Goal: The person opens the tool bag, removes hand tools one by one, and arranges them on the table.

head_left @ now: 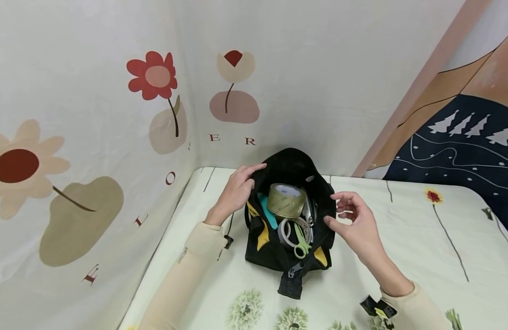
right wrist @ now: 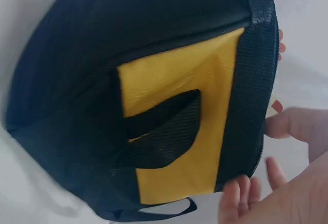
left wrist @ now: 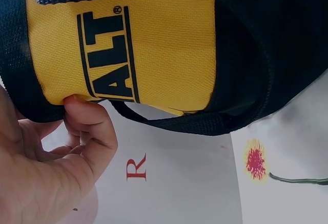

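A black and yellow tool bag (head_left: 262, 256) stands with its mouth wide apart in the head view. My left hand (head_left: 236, 190) pinches its left rim, one fingertip overlapping the yellow panel (left wrist: 169, 55) in the left wrist view. At the opposite rim, my right hand (head_left: 359, 224) has loosely bent fingers, thumb and fingertips right at the edge. Inside the bag lie a wide roll of clear tape (head_left: 286, 201), a turquoise item (head_left: 268, 211), green-handled scissors (head_left: 302, 245) and a narrower tape roll (head_left: 284, 233). The bag's lower contents are hidden.
A zipper pull (head_left: 294, 269) and black end tab (head_left: 290, 288) hang at the bag's near end. Flower-printed cloth (head_left: 406, 243) covers the surface. Printed fabric walls (head_left: 320, 82) rise close behind the bag and along the left.
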A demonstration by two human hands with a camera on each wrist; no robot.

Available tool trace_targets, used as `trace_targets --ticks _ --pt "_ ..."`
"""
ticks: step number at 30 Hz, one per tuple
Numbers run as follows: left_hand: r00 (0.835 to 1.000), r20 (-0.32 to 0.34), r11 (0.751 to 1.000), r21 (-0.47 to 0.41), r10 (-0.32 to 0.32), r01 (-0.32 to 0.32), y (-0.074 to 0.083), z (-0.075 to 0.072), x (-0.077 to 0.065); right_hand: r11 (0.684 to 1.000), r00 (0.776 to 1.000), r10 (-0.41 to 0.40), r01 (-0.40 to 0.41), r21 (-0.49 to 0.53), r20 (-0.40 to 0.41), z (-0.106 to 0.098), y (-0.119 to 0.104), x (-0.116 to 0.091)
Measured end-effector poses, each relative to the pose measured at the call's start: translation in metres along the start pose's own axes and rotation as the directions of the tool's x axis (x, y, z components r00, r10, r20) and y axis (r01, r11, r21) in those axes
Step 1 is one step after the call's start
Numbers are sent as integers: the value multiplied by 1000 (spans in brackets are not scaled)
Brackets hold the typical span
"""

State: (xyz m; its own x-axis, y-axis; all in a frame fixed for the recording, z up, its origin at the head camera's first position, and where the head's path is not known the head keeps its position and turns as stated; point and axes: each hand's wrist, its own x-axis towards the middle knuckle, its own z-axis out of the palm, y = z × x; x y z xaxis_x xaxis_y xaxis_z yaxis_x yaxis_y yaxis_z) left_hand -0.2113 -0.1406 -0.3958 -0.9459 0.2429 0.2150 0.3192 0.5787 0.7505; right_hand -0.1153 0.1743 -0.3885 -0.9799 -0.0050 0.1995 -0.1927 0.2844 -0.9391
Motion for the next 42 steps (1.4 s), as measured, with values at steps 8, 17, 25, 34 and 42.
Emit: trace_targets --ticks 8,17,25,34,42 --pt "1000 7 1000 -10 5 -5 1 1 1 984 994 -107 108 139 -16 6 -27 24" --pt "1000 0 1000 -29 -9 9 -1 2 -3 990 983 -93 75 118 160 34 -40 62" --pt "999 -42 998 -55 1 -3 -1 8 -4 995 964 -96 92 28 248 54 -24 79" --pt "993 -116 995 -97 0 -11 -2 17 -4 989 955 -38 78 -123 295 57 -9 85" --pt "990 -140 993 -119 6 -23 -4 21 -3 979 941 -28 95 -183 336 58 2 93"
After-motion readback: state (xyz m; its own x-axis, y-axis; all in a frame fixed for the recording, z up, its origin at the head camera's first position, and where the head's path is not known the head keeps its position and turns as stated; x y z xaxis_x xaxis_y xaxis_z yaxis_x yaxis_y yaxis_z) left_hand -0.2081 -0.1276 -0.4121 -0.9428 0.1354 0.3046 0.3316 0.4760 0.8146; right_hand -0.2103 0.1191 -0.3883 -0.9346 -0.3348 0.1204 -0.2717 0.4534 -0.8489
